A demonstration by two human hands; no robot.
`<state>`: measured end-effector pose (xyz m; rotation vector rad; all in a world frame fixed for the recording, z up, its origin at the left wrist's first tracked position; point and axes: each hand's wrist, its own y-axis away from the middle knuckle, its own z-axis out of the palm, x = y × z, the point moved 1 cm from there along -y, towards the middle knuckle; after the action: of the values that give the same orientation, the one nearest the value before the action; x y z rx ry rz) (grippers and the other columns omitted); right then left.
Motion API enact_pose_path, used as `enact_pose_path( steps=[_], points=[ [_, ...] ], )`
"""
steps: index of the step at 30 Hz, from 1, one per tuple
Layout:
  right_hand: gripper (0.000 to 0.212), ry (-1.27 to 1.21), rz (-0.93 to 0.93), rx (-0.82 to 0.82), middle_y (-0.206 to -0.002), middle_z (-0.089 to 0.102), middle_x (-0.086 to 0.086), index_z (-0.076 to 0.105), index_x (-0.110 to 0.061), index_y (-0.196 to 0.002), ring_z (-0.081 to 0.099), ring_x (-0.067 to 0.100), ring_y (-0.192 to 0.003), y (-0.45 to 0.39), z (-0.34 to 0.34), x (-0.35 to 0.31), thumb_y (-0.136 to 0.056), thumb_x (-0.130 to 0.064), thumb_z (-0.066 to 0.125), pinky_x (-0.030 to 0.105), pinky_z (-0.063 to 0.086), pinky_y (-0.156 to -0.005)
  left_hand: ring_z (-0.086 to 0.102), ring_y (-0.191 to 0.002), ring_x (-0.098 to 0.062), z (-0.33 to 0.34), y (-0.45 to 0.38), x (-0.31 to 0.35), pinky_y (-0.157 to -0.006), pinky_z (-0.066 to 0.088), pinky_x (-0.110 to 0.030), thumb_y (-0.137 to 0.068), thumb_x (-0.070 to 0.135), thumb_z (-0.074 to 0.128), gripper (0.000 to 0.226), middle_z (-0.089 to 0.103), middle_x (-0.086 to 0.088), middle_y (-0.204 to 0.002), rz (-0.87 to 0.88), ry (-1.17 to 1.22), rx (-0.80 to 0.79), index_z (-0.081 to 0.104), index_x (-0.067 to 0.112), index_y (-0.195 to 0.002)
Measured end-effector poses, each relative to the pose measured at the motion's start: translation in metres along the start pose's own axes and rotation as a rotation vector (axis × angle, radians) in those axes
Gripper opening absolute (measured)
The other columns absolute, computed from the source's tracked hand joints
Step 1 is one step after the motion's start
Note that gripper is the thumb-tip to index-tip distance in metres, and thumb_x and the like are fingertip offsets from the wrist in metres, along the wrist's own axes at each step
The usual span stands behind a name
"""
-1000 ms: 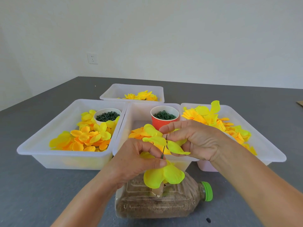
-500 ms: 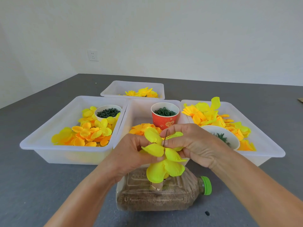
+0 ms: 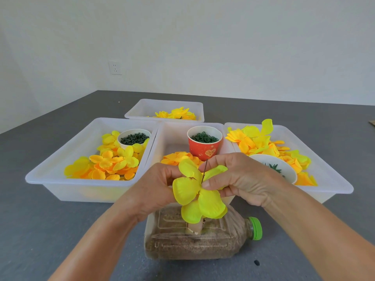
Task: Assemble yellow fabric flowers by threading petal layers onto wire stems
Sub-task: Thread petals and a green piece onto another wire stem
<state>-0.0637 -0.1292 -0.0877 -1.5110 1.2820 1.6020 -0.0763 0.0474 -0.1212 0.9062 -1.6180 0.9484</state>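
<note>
Nearest on the grey worktop [image 3: 40, 230] lies a clear plastic bottle [image 3: 194, 240] on its side, filled with brown grainy stuff, its green cap [image 3: 256, 228] pointing right; a short tan tube [image 3: 195, 227] stands up out of a hole in its upper side. Just above the bottle both hands meet around a yellow petal layer [image 3: 197, 191] threaded on a thin dark wire stem [image 3: 204, 171], whose tip pokes up through the petals' middle. The left hand [image 3: 154, 191] has its fingers curled, pinching the petals from the left side. The right hand [image 3: 239, 179] pinches the petals and wire from the right, thumb tip pressed at the flower's centre. Behind the hands sit three white trays side by side: the left tray [image 3: 60, 171] holds yellow and orange petals and a white cup [image 3: 134, 138] of dark green rings; the middle tray [image 3: 174, 130] holds orange petals and a red cup [image 3: 204, 143] of green rings; the right tray [image 3: 328, 179] holds more petals and a white bowl [image 3: 284, 169] with green bits inside. Farther back, a fourth tray [image 3: 142, 110] holds finished-looking yellow flowers [image 3: 176, 114]. A wall socket [image 3: 115, 67] is on the wall beyond.
</note>
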Motion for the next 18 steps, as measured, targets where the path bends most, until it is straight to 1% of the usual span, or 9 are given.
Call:
enact_pose_path(
  steps=[1, 3, 5, 7, 9, 11, 14, 16, 18],
  points=[
    [0.030, 0.006, 0.005, -0.008, -0.079, 0.069, 0.004, 0.065, -0.011, -0.090, 0.067, 0.012, -0.065, -0.0003, 0.0001, -0.0007, -0.071, 0.011, 0.070, 0.024, 0.054, -0.054, 0.066, -0.076, -0.007, -0.0001, 0.0001, 0.0001, -0.067, 0.051, -0.021, -0.066, 0.008, 0.072, 0.021, 0.074, 0.000, -0.082, -0.001, 0.003, 0.000, 0.075, 0.010, -0.087],
    [0.029, 0.031, 0.004, -0.018, -0.077, 0.069, 0.001, 0.066, -0.012, -0.089, 0.067, 0.011, -0.064, -0.0003, -0.0002, -0.0026, -0.072, 0.011, 0.069, 0.023, 0.053, -0.053, 0.067, -0.076, -0.007, -0.0003, -0.0003, 0.0004, -0.067, 0.052, -0.021, -0.070, 0.001, 0.074, 0.017, 0.074, 0.000, -0.081, -0.001, -0.002, -0.006, 0.075, 0.011, -0.085],
    [0.028, 0.047, 0.002, -0.022, -0.081, 0.070, 0.002, 0.067, -0.012, -0.090, 0.067, 0.012, -0.066, -0.0001, -0.0008, -0.0044, -0.074, 0.010, 0.068, 0.025, 0.056, -0.056, 0.067, -0.076, -0.008, -0.0008, -0.0008, 0.0008, -0.067, 0.052, -0.021, -0.075, -0.004, 0.071, 0.017, 0.074, 0.001, -0.079, 0.002, -0.016, -0.019, 0.074, 0.010, -0.083],
    [0.028, 0.054, 0.004, -0.017, -0.086, 0.070, 0.005, 0.066, -0.011, -0.092, 0.067, 0.013, -0.067, 0.0004, -0.0010, -0.0054, -0.073, 0.010, 0.069, 0.026, 0.056, -0.059, 0.068, -0.076, -0.010, -0.0014, -0.0010, 0.0013, -0.067, 0.052, -0.022, -0.074, -0.002, 0.072, 0.014, 0.074, 0.000, -0.080, 0.000, -0.005, -0.031, 0.074, 0.009, -0.084],
    [0.029, 0.075, -0.001, 0.009, -0.087, 0.069, 0.006, 0.066, -0.010, -0.093, 0.067, 0.012, -0.067, 0.0009, -0.0014, -0.0051, -0.072, 0.009, 0.071, 0.025, 0.055, -0.057, 0.068, -0.076, -0.012, -0.0020, -0.0010, 0.0025, -0.067, 0.052, -0.023, -0.071, 0.003, 0.073, 0.013, 0.074, -0.002, -0.079, 0.001, 0.008, -0.042, 0.074, 0.012, -0.081],
    [0.029, 0.118, -0.016, 0.037, -0.088, 0.068, 0.007, 0.066, -0.011, -0.092, 0.066, 0.013, -0.068, 0.0015, -0.0022, -0.0042, -0.071, 0.007, 0.073, 0.025, 0.053, -0.055, 0.068, -0.075, -0.012, -0.0022, -0.0010, 0.0032, -0.067, 0.052, -0.024, -0.072, 0.000, 0.074, 0.014, 0.074, -0.001, -0.078, 0.003, 0.004, -0.056, 0.074, 0.011, -0.081],
    [0.028, 0.188, -0.026, 0.045, -0.087, 0.066, 0.005, 0.068, -0.016, -0.088, 0.063, 0.012, -0.070, 0.0030, -0.0016, -0.0034, -0.069, 0.003, 0.076, 0.024, 0.050, -0.053, 0.066, -0.073, -0.007, -0.0029, -0.0015, 0.0037, -0.066, 0.051, -0.020, -0.071, -0.004, 0.073, 0.019, 0.073, 0.002, -0.076, 0.012, -0.005, -0.055, 0.073, 0.014, -0.079],
    [0.028, 0.213, -0.033, 0.068, -0.092, 0.064, 0.004, 0.069, -0.018, -0.086, 0.061, 0.013, -0.074, 0.0035, -0.0010, -0.0030, -0.067, 0.002, 0.077, 0.024, 0.048, -0.051, 0.065, -0.072, -0.004, -0.0030, -0.0015, 0.0045, -0.066, 0.050, -0.018, -0.073, -0.008, 0.071, 0.024, 0.072, 0.005, -0.075, 0.013, -0.014, -0.061, 0.073, 0.015, -0.080],
    [0.028, 0.220, -0.042, 0.089, -0.098, 0.062, 0.006, 0.069, -0.017, -0.086, 0.059, 0.016, -0.077, 0.0039, 0.0000, -0.0029, -0.066, 0.001, 0.078, 0.023, 0.048, -0.050, 0.064, -0.072, -0.001, -0.0036, -0.0020, 0.0043, -0.065, 0.049, -0.016, -0.074, -0.012, 0.067, 0.026, 0.071, 0.008, -0.074, 0.008, -0.028, -0.063, 0.071, 0.011, -0.084]
  ],
)
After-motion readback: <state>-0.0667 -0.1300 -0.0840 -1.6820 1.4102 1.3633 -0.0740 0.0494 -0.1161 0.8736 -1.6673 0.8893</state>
